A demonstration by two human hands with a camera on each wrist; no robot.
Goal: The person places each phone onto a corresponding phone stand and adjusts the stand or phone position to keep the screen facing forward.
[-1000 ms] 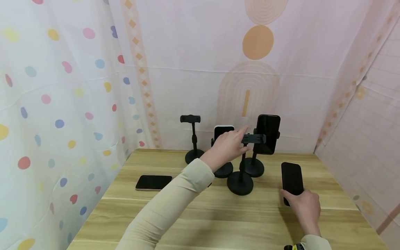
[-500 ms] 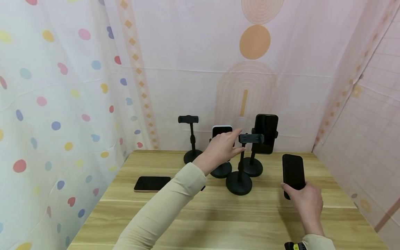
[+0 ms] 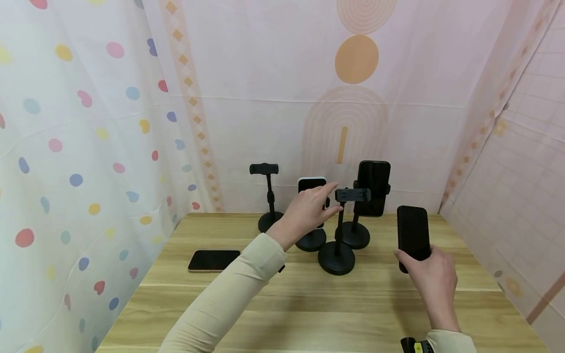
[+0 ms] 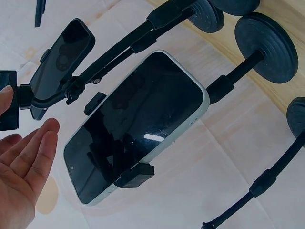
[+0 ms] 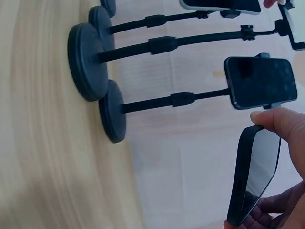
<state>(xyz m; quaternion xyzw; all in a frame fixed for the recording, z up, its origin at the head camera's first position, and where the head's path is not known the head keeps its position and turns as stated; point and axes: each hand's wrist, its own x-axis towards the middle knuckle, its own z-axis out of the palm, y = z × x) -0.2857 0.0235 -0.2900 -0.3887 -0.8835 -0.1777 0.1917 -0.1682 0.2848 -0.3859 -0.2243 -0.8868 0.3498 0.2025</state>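
My left hand [image 3: 306,211] is at the left end of the black phone holder clamp [image 3: 353,195] on the front stand. In the left wrist view the fingers [image 4: 35,160] are extended and spread from the thumb, whose tip overlaps the clamp. My right hand [image 3: 434,284] grips the lower part of a black phone [image 3: 413,235] by its sides, screen towards me, raised above the table. Behind the front stand, another stand carries a black phone [image 3: 373,189]. A white-edged phone [image 4: 136,126] sits upright in the stand beside it, partly covered by my left hand in the head view.
A stand with a bare clamp [image 3: 264,169] is at the back left. Another phone [image 3: 214,260] lies flat on the wooden table [image 3: 309,323], left of my forearm. Patterned curtains [image 3: 247,73] hang behind and at both sides.
The right hand has raised the black phone higher, away from me. The left hand has drawn slightly back left relative to the clamp. The head view has shifted slightly.
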